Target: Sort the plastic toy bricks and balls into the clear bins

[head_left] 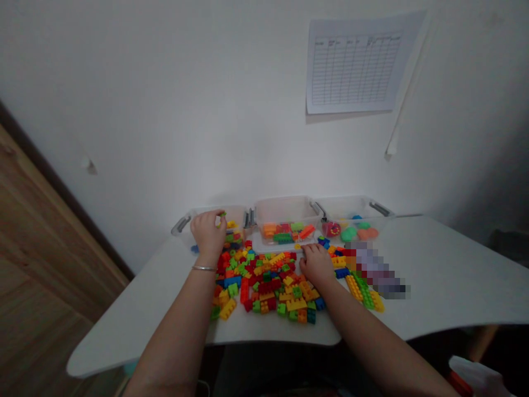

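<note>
Over the left clear bin (pixel 237 212), my left hand (pixel 208 234) pinches a small green building block (pixel 223 214) between thumb and fingers. A bracelet circles that wrist. My right hand (pixel 318 264) is low over the right side of the block pile (pixel 268 286), palm down with curled fingers. At its fingertips is a small yellow building block (pixel 298 246), which it seems to grip; the thumb side is partly hidden. Red, green, orange, yellow and blue blocks lie loose between my forearms.
The middle clear bin (pixel 285 207) holds several blocks. In the right clear bin (pixel 347 212) are rounded green, orange and red pieces. Long block strips (pixel 363 289) and a pixelated patch lie right of the pile on the white table (pixel 446 270). A printed sheet (pixel 355 66) hangs on the wall.
</note>
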